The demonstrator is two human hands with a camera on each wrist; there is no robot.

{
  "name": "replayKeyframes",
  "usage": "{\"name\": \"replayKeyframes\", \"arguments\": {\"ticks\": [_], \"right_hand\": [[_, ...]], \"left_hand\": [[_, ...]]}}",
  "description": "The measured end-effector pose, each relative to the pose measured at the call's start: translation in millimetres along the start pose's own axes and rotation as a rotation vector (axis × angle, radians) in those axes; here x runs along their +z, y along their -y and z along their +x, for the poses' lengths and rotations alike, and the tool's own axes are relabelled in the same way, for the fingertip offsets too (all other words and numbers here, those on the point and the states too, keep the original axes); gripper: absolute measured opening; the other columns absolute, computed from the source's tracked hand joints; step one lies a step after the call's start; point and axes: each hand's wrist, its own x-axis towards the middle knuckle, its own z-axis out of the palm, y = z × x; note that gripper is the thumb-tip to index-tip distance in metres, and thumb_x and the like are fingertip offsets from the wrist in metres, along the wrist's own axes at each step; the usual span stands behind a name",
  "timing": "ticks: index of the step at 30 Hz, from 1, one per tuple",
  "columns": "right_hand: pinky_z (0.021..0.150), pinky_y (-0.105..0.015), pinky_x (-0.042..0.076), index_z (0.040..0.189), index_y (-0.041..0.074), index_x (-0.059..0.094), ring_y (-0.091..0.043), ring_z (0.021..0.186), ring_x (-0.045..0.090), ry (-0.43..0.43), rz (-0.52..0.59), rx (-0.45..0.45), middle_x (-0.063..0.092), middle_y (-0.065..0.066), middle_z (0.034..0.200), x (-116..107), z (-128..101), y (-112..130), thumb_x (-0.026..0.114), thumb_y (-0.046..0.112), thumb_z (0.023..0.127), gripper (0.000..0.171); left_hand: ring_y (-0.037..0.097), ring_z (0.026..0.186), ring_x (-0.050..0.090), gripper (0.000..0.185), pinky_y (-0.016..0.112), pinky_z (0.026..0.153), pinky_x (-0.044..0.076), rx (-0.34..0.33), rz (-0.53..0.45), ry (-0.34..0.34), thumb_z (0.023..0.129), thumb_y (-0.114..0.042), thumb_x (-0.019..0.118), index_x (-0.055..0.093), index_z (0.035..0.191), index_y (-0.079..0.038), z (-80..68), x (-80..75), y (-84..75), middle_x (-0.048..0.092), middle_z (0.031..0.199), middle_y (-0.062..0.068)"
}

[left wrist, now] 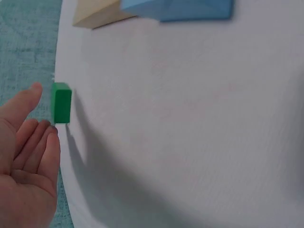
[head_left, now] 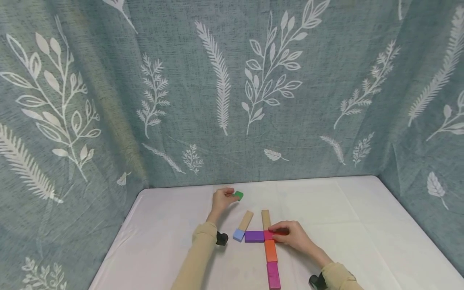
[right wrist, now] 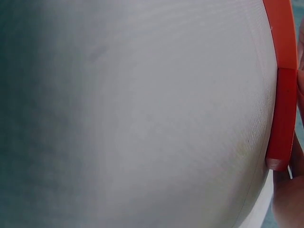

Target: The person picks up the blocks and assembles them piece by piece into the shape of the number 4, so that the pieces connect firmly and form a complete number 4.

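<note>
In the head view my left hand (head_left: 222,200) is at the far side of the table, beside a small green block (head_left: 238,195). The left wrist view shows its thumb and fingers apart, with the green block (left wrist: 61,103) just beyond the fingertips. My right hand (head_left: 295,235) holds a red block (head_left: 280,232) between thumb and fingers. That block sits at the right of a pinkish-red block (head_left: 268,235), in line with a purple block (head_left: 254,237). In the right wrist view the red block (right wrist: 283,118) stands against an orange-red one, partly hiding the fingers.
A plain wooden block (head_left: 266,218) extends beyond the pinkish-red one. Nearer lie an orange block (head_left: 270,251) and a magenta block (head_left: 273,275). A blue block (head_left: 238,235) and another wooden block (head_left: 246,220) lie at the left. A patterned curtain (head_left: 232,100) hangs behind the white table (head_left: 344,225).
</note>
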Motion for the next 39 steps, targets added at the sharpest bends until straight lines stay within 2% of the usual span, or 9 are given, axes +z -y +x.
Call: {"name": "replayKeyframes", "arguments": {"ticks": [4, 12, 18, 30, 39], "right_hand": [[0.081, -0.017, 0.051, 0.107, 0.011, 0.072, -0.021, 0.100, 0.065, 0.000, -0.007, -0.007, 0.072, -0.005, 0.105, 0, 1, -1, 0.071, 0.018, 0.084, 0.023], [0.082, -0.019, 0.052, 0.106, 0.013, 0.072, -0.020, 0.098, 0.065, -0.006, -0.025, -0.018, 0.072, -0.003, 0.104, 1, 2, -3, 0.072, 0.019, 0.084, 0.023], [0.083, -0.020, 0.051, 0.106, 0.013, 0.073, -0.020, 0.098, 0.064, -0.012, -0.040, -0.018, 0.072, -0.002, 0.103, 2, 2, -3, 0.072, 0.020, 0.084, 0.023], [0.081, -0.019, 0.052, 0.107, 0.012, 0.072, -0.018, 0.098, 0.064, -0.003, -0.033, -0.020, 0.072, -0.003, 0.104, 1, 2, -4, 0.071, 0.019, 0.084, 0.024], [0.080, -0.018, 0.052, 0.107, 0.011, 0.072, -0.018, 0.097, 0.065, -0.005, -0.033, -0.010, 0.072, -0.004, 0.104, 0, 2, -2, 0.071, 0.018, 0.084, 0.024]], "left_hand": [[0.035, 0.097, 0.067, 0.036, 0.038, 0.084, 0.056, -0.006, 0.039, -0.022, 0.075, -0.006, 0.077, 0.067, 0.106, 0.010, -2.3, 6.7, 0.4, 0.069, 0.104, 0.024], [0.033, 0.090, 0.069, 0.035, 0.040, 0.080, 0.056, -0.016, 0.051, -0.104, 0.072, -0.003, 0.078, 0.068, 0.103, 0.010, -7.3, 15.3, -2.3, 0.070, 0.098, 0.024], [0.031, 0.088, 0.069, 0.033, 0.039, 0.079, 0.057, -0.014, 0.082, -0.143, 0.071, -0.003, 0.079, 0.069, 0.101, 0.008, -5.7, 19.4, 0.6, 0.071, 0.095, 0.022], [0.029, 0.083, 0.070, 0.032, 0.038, 0.076, 0.057, -0.008, 0.138, -0.168, 0.070, -0.005, 0.081, 0.071, 0.098, 0.005, -1.4, 22.8, 5.6, 0.073, 0.090, 0.019], [0.030, 0.084, 0.070, 0.031, 0.038, 0.075, 0.057, -0.007, 0.109, -0.169, 0.070, -0.004, 0.080, 0.071, 0.098, 0.006, -1.9, 22.8, 4.0, 0.073, 0.090, 0.020]]}}
